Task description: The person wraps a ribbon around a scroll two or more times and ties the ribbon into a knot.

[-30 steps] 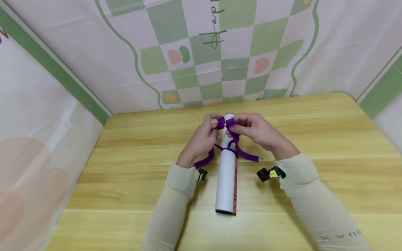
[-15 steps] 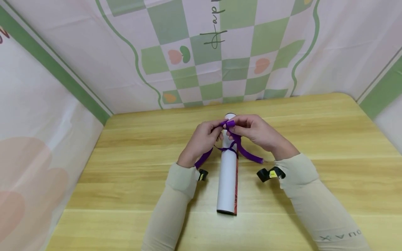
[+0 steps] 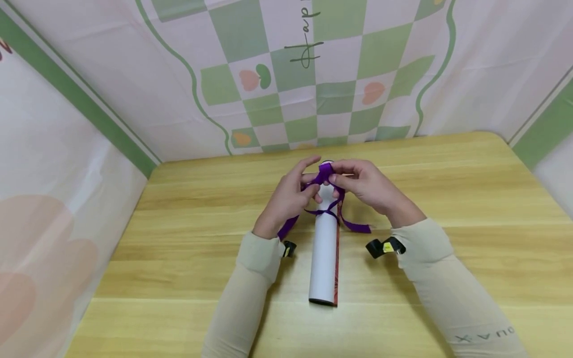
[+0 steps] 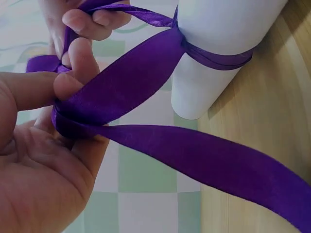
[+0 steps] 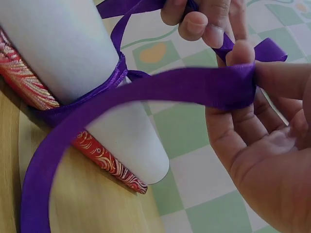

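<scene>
A white paper scroll [image 3: 323, 258] lies lengthwise on the table, a red patterned strip [image 5: 102, 158] along its side. Purple satin ribbon [image 4: 218, 59] wraps the scroll's upper part, its ends rising toward the hands. My left hand [image 3: 287, 201] pinches a folded loop of ribbon [image 4: 121, 80] between thumb and fingers, with the index finger raised in the head view. On the other side my right hand [image 3: 373, 189] pinches a second part of the ribbon [image 5: 228, 86] between thumb and fingertips. Both hands meet above the scroll's far end. Loose ribbon tails hang to either side.
The wooden table [image 3: 179, 248] carries the scroll, and a green-and-white checked cloth [image 3: 293, 99] hangs behind its far edge. Small black wrist cameras [image 3: 386, 247] sit at both cuffs.
The two ribbon loops have come together and now cross between the hands. My left index finger has lifted away from the ribbon. The right tail has swung slightly.
</scene>
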The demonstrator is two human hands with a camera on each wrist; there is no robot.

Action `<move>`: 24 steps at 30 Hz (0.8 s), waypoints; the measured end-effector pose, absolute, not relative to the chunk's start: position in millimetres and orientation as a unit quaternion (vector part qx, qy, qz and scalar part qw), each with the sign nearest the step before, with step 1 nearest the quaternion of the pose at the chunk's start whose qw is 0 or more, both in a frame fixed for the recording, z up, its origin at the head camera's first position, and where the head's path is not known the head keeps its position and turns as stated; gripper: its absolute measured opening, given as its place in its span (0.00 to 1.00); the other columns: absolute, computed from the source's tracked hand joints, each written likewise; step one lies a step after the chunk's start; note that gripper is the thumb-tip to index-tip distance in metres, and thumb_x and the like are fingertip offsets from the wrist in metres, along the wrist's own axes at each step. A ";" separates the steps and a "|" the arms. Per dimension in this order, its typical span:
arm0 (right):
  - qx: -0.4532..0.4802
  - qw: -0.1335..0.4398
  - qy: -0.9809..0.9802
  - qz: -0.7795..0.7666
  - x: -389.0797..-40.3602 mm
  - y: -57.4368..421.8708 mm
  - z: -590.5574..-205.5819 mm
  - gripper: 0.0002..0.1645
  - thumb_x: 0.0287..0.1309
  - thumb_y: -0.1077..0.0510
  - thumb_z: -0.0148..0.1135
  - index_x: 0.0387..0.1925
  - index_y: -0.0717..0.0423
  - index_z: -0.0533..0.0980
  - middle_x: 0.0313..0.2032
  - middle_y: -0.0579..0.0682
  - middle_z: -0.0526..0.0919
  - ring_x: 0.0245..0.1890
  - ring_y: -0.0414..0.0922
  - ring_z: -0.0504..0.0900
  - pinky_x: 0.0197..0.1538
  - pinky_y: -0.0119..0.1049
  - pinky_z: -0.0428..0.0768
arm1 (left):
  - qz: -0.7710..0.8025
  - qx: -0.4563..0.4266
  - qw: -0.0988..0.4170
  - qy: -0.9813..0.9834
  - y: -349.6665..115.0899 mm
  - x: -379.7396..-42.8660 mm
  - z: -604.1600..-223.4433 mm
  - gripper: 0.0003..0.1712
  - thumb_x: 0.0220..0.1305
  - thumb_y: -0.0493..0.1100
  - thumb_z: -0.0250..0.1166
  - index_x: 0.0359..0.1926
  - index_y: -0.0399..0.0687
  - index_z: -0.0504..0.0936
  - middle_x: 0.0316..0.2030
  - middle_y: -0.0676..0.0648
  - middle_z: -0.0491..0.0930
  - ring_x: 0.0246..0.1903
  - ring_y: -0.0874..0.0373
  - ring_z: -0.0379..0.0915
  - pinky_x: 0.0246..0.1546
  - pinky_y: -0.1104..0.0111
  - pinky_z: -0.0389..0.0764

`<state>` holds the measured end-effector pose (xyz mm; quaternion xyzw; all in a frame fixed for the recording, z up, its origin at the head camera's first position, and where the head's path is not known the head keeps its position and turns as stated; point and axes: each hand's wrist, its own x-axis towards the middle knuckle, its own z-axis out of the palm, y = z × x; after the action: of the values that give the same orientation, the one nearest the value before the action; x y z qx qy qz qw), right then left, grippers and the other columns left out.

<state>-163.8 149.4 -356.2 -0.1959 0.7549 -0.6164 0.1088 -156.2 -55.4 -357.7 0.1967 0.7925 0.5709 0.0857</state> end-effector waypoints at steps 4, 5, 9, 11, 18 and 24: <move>-0.184 0.089 0.777 -0.595 -164.1 148.9 -356.1 0.23 0.65 0.54 0.55 0.54 0.67 0.75 0.43 0.58 0.80 0.30 0.45 0.81 0.38 0.33 0.78 | 0.576 0.201 0.095 0.786 -54.9 -156.6 -357.2 0.34 0.67 0.36 0.55 0.72 0.59 0.58 0.54 0.48 0.80 0.32 0.49 0.81 0.24 0.65 0.76; -0.182 0.085 0.780 -0.593 -164.2 148.8 -356.0 0.23 0.65 0.54 0.55 0.54 0.67 0.75 0.43 0.59 0.80 0.30 0.45 0.81 0.38 0.33 0.78 | 0.580 0.197 0.096 0.785 -54.8 -156.8 -356.9 0.34 0.67 0.37 0.56 0.72 0.56 0.59 0.53 0.48 0.80 0.32 0.49 0.81 0.27 0.62 0.79; -0.175 0.073 0.782 -0.593 -164.9 148.5 -356.1 0.24 0.65 0.53 0.55 0.55 0.66 0.75 0.43 0.61 0.81 0.29 0.44 0.81 0.37 0.32 0.78 | 0.584 0.162 0.100 0.789 -54.7 -157.7 -355.5 0.27 0.67 0.44 0.57 0.65 0.45 0.69 0.45 0.45 0.84 0.32 0.52 0.82 0.35 0.56 0.81; -0.171 0.069 0.779 -0.599 -165.2 148.0 -356.1 0.24 0.64 0.53 0.55 0.55 0.67 0.75 0.43 0.61 0.81 0.29 0.44 0.81 0.37 0.32 0.78 | 0.581 0.146 0.101 0.794 -55.3 -158.1 -355.2 0.22 0.67 0.46 0.57 0.58 0.41 0.76 0.41 0.44 0.85 0.33 0.52 0.82 0.35 0.60 0.81; -0.177 0.079 0.756 -0.626 -164.5 146.7 -355.3 0.23 0.63 0.54 0.57 0.55 0.62 0.67 0.39 0.60 0.82 0.29 0.47 0.81 0.40 0.35 0.80 | 0.595 0.114 0.077 0.792 -54.5 -158.3 -356.8 0.14 0.68 0.44 0.56 0.47 0.40 0.80 0.37 0.41 0.85 0.32 0.48 0.82 0.36 0.55 0.81; -0.204 0.119 0.721 -0.652 -161.7 142.1 -353.9 0.25 0.63 0.56 0.57 0.55 0.57 0.58 0.37 0.62 0.83 0.29 0.51 0.81 0.39 0.37 0.80 | 0.624 0.116 0.043 0.771 -52.2 -159.1 -359.5 0.13 0.67 0.43 0.57 0.48 0.41 0.79 0.34 0.41 0.84 0.29 0.46 0.82 0.30 0.60 0.82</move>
<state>-161.7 142.1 -353.9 -0.2037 0.7210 -0.6516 0.1188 -159.1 -52.2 -359.5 0.1163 0.7712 0.6244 0.0428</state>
